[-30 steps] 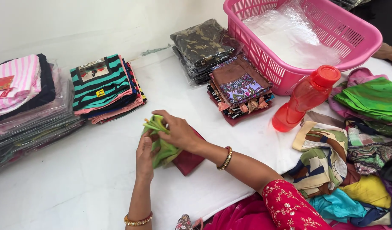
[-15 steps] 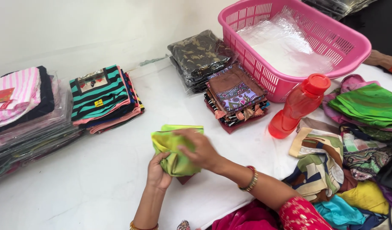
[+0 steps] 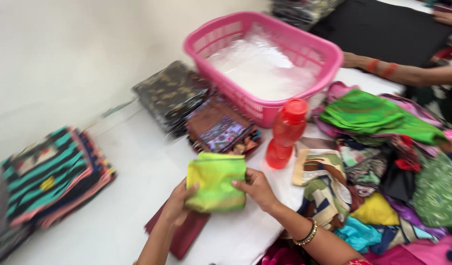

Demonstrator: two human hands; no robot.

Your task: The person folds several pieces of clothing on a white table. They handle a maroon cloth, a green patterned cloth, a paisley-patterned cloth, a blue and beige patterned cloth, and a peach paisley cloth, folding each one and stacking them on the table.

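Free room: bare white table point(image 3: 137, 196) between the striped fabric stack point(image 3: 49, 176) at the left edge and the hands. Obstacles: red bottle point(image 3: 286, 132) upright just right of the hands; pink basket point(image 3: 265, 64) behind it; patterned stacks point(image 3: 221, 130) beside the basket; loose fabric heap point(image 3: 383, 162) along the right edge.

Pink basket point(image 3: 285, 37) of clear plastic bags, orange bottle point(image 3: 286, 133) just beside; striped folded stack point(image 3: 49, 174) far left, loose cloth heap point(image 3: 383, 162) right, on white desk point(image 3: 132, 162).
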